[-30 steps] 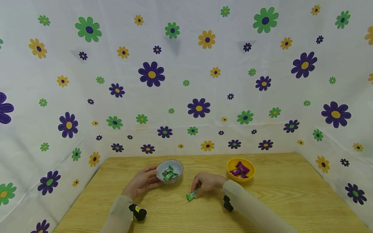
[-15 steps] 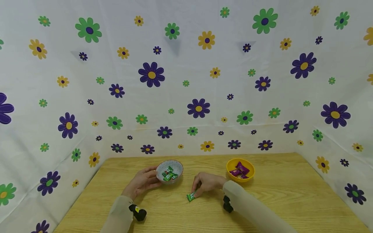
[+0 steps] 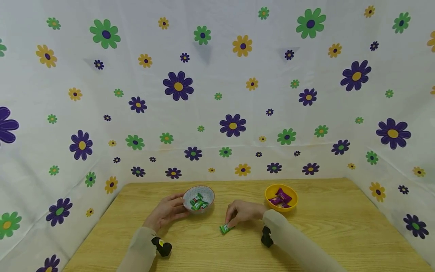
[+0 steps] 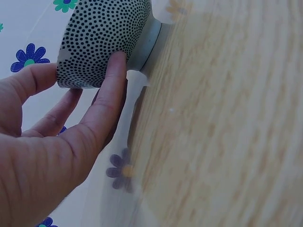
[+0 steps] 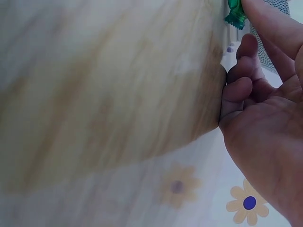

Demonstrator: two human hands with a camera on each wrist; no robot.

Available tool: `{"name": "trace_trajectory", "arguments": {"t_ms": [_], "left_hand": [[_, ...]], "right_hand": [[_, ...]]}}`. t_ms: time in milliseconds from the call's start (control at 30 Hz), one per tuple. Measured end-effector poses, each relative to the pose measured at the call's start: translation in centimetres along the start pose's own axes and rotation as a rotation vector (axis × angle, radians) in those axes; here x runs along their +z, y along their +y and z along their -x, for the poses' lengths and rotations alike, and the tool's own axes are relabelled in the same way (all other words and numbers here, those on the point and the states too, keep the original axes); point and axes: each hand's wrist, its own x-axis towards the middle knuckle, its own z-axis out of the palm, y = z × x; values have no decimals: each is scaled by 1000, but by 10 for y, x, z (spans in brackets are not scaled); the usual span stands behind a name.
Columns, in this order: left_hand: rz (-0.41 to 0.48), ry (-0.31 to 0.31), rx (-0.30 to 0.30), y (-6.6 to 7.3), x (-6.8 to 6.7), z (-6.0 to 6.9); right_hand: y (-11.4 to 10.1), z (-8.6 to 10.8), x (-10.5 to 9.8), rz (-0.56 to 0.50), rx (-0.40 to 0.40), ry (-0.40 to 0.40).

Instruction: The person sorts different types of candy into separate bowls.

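My left hand [image 3: 166, 212] holds the side of a small patterned bowl [image 3: 205, 193], with several green-wrapped candies [image 3: 198, 204] inside. Up close in the left wrist view, fingers and thumb lie against the bowl's dotted outer wall [image 4: 102, 35], from rim to near the foot. My right hand [image 3: 245, 210] pinches one green-wrapped candy [image 3: 223, 229] low at the table, to the right of and nearer than the bowl. In the right wrist view only an end of this candy [image 5: 235, 16] shows at the top edge, and the other fingers are curled in.
Beyond the right hand stands a yellow bowl [image 3: 289, 208] containing several purple-wrapped candies [image 3: 283, 195]. Both bowls rest on a wooden table [image 3: 326, 223]. A white cloth with printed flowers [image 3: 217, 75] hangs behind the table and along both sides.
The head view has shifted very slightly. Both hands, the bowls and the pinched candy stay practically where they were.
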Motion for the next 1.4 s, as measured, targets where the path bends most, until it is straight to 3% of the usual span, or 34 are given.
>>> {"name": "trace_trajectory", "arguments": {"t_ms": [133, 467, 667, 867, 1100, 1400], "left_hand": [[-10, -10, -3, 0, 0, 0], [1, 1, 1, -4, 0, -1], [2, 5, 10, -3, 0, 0], [6, 22, 11, 1, 1, -1], [10, 10, 12, 2, 1, 0], [14, -10, 17, -1, -2, -2]], "right_hand": [[4, -1, -1, -57, -14, 24], [6, -6, 1, -188, -13, 181], [0, -11, 0, -229, -4, 268], [-9, -20, -3, -291, -21, 302], [-19, -35, -2, -343, -34, 362], [-37, -51, 2, -445, 4, 457]]}}
